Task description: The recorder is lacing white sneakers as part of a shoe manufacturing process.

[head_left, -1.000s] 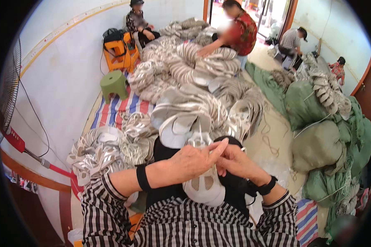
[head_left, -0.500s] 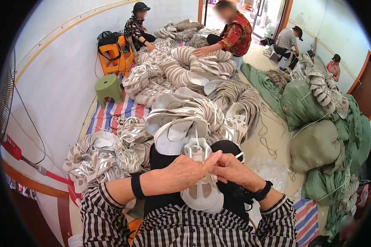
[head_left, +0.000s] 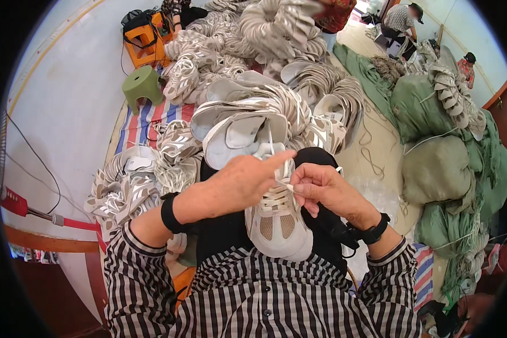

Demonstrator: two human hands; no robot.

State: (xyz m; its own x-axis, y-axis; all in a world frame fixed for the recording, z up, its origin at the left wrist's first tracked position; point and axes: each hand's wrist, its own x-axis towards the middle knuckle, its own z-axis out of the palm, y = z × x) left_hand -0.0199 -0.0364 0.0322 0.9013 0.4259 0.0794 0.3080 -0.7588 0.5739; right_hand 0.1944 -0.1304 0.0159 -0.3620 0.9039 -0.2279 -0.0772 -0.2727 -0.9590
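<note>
On my left, a green stool (head_left: pixel 143 86) stands on the striped sheet (head_left: pixel 143 121). My left hand (head_left: pixel 235 183) crosses the shoe upper (head_left: pixel 279 239), forefinger out; whether it grips anything, I cannot tell. The upper sits on my lap (head_left: pixel 217 239), toe toward me, presumably within both hands' reach. My right hand (head_left: pixel 321 188) pinches a white lace (head_left: pixel 289 187), likely for fine control.

plain, checked and striped surfaces recorded

shoe upper (head_left: pixel 276 230): off-white, tan mesh panels; lace (head_left: pixel 275 201) white. shirt (head_left: pixel 265 301): black-and-white check. trousers (head_left: pixel 224 231) and wristband (head_left: pixel 170 213): plain black. stool (head_left: pixel 143 85): green. floor sheet (head_left: pixel 134 135): red, white, blue stripes. upper sack (head_left: pixel 425 104): green. lower sack (head_left: pixel 436 176): dull olive.
</note>
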